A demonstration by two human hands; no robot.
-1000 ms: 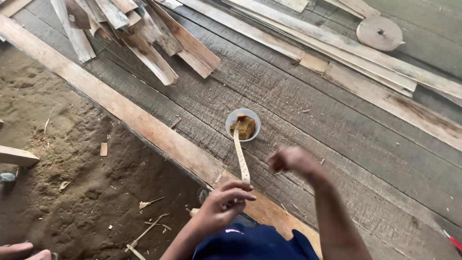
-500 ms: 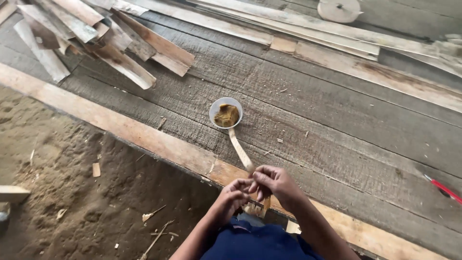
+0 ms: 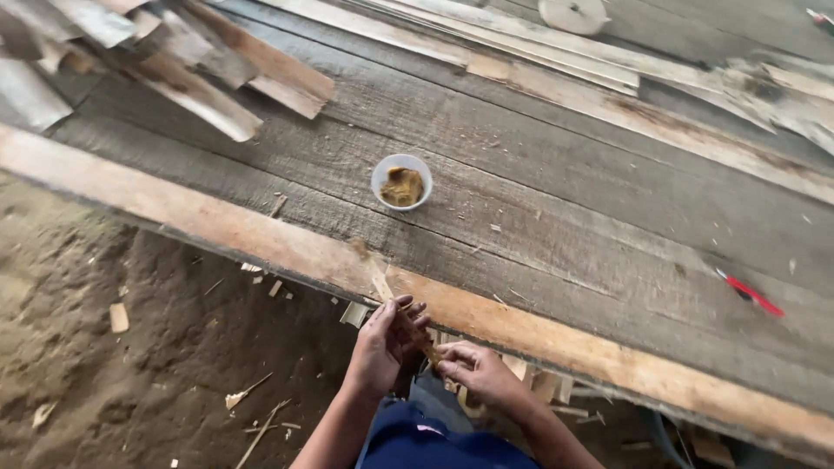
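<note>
Wooden stick (image 3: 382,285): thin pale strip, held at the near edge of the plank platform (image 3: 556,217), its far end lying on the orange-toned edge board (image 3: 261,239) and its near end buried between the two hands; largest to smallest: platform of grey weathered planks fills the far and right of the scene; dirt ground (image 3: 130,347) on the near left, strewn with wood chips; pile of offcut boards (image 3: 174,61) at the far left; a round wooden disc (image 3: 573,13) at the far edge; small white cup (image 3: 401,181) with brownish-yellow paste sits on the planks just beyond the hands, well apart from the stick; red-handled tool (image 3: 751,293) lies on the right, untouched; left hand (image 3: 382,343) curled around the stick's near part, fingers closed on it; right hand (image 3: 478,372) pinched narrow against the same spot, fingertips touching the left hand's, seemingly working something small and brownish at the stick's end, though what exactly cannot be told; judgement on progress: the cup holds plenty of paste, stick is out of it and being handled at the edge, so the work looks mid-way, with the paste mostly unspent.
</note>
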